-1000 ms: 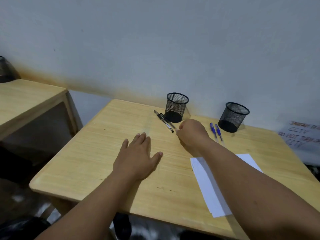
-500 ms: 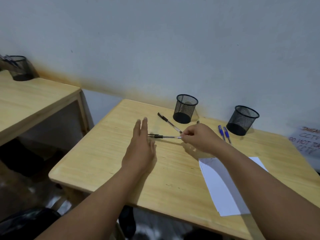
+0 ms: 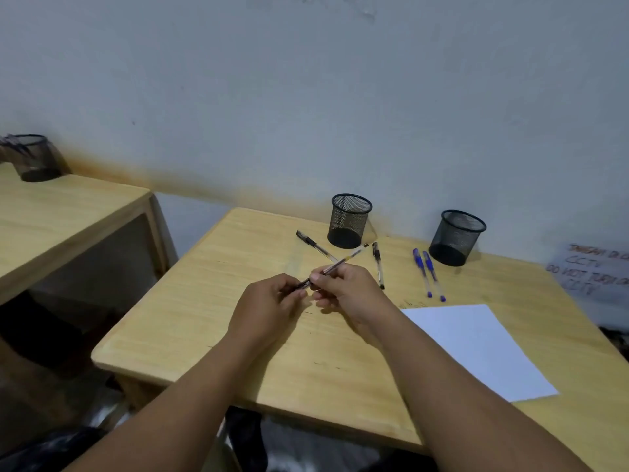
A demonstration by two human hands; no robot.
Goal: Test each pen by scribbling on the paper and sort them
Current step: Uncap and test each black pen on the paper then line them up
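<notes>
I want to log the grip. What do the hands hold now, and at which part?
Both hands hold one black pen: the left hand pinches its dark near end, the right hand grips the barrel beside it.

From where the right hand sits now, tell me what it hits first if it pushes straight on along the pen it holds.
The right hand grips the held pen, which points up-right toward the left mesh cup. Going on that line, it would probably meet that cup's base first, though depth is hard to judge.

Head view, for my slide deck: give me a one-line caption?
Both hands, left hand and right hand, grip a black pen above the wooden table.
</notes>
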